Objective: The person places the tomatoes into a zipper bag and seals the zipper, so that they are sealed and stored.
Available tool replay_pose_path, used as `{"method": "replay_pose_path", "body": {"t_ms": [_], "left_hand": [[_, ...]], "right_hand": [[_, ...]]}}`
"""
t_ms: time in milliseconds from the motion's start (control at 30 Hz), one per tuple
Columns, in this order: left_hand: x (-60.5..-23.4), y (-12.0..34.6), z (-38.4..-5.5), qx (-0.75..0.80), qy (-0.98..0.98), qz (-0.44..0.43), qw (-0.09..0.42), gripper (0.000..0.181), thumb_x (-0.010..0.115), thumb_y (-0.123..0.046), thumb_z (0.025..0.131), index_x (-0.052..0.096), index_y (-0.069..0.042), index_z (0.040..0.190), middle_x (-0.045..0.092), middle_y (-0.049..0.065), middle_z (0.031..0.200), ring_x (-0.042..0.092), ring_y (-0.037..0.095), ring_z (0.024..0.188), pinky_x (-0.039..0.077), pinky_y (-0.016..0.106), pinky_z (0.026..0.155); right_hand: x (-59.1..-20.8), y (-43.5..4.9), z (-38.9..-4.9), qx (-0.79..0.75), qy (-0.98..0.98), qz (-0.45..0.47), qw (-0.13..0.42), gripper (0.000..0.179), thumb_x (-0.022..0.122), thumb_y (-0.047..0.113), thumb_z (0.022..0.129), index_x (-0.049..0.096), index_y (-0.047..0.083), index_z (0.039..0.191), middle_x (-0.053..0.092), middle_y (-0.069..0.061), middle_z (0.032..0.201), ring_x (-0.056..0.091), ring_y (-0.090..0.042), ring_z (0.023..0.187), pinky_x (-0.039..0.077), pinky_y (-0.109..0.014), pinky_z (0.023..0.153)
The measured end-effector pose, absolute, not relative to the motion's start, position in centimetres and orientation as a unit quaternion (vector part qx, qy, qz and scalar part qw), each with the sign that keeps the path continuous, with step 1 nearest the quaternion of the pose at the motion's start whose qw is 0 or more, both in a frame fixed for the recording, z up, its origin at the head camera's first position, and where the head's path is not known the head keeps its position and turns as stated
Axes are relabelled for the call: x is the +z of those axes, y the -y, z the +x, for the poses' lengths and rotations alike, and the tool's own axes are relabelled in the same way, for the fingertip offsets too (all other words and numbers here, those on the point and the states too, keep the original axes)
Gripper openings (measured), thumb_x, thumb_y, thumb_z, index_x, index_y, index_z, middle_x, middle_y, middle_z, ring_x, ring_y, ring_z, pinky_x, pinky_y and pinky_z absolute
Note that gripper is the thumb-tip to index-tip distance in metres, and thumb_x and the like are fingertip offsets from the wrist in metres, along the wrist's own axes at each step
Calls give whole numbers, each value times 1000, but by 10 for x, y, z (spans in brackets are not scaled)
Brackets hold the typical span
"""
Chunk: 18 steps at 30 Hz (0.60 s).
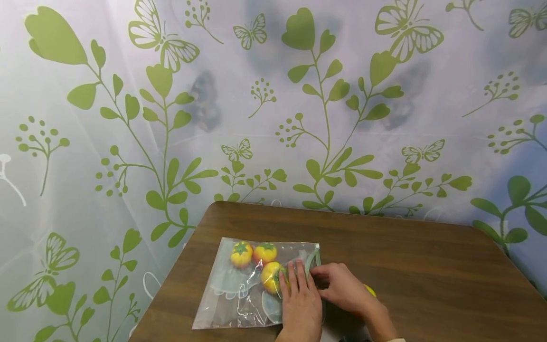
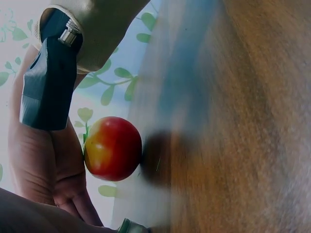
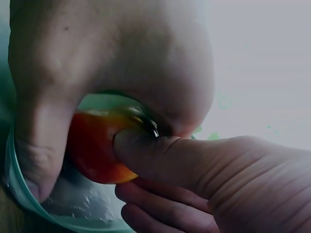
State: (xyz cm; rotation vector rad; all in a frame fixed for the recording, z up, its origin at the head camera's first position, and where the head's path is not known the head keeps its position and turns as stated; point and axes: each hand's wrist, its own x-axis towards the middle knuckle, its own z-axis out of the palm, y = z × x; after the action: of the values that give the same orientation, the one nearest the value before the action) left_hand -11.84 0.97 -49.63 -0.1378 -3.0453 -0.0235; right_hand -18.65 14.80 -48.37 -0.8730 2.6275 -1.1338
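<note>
A clear zip bag [image 1: 252,311] lies on the table with several red-yellow tomatoes [image 1: 241,254] showing through its film. My left hand [image 1: 301,304] rests on the bag near its mouth, fingers straight and spread over the plastic. In the right wrist view, the left thumb reaches inside the bag's pale green rim [image 3: 24,182]. At that mouth my right hand [image 1: 342,287] holds a tomato [image 3: 95,150], its thumb on the skin and other fingers curled below. This tomato is hidden in the head view. Another tomato [image 2: 114,148] sits on the table beside the right wrist.
The brown wooden table [image 1: 410,266] runs on to the right and behind the bag. Close behind it hangs a pale curtain [image 1: 273,118] with green leaves and butterflies. A dark wrist device [image 2: 48,87] protrudes below the right sleeve [image 2: 102,29].
</note>
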Motion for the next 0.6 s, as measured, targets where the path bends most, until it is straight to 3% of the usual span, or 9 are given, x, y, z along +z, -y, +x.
{"method": "replay_pose_path", "body": {"t_ms": [300,600], "left_hand": [[-496,-9,-118,-17,998,-39,42,57,66,-24,105,56,-8,159,37,17,176,32,40,165,28,63,130],[-495,-13,-118,-9,999,-43,26,56,67,-29,105,58,-12,158,36,16,177,30,40,166,27,64,130]], "right_hand": [[-478,-142,-185,-352,-886,-294,64,29,91,22,89,83,20,116,84,6,112,81,-12,102,65,-33,87],[-452,-171,-178,-393,-875,-252,129,52,91,22,91,74,1,135,78,-18,132,79,-35,117,63,-53,96]]}}
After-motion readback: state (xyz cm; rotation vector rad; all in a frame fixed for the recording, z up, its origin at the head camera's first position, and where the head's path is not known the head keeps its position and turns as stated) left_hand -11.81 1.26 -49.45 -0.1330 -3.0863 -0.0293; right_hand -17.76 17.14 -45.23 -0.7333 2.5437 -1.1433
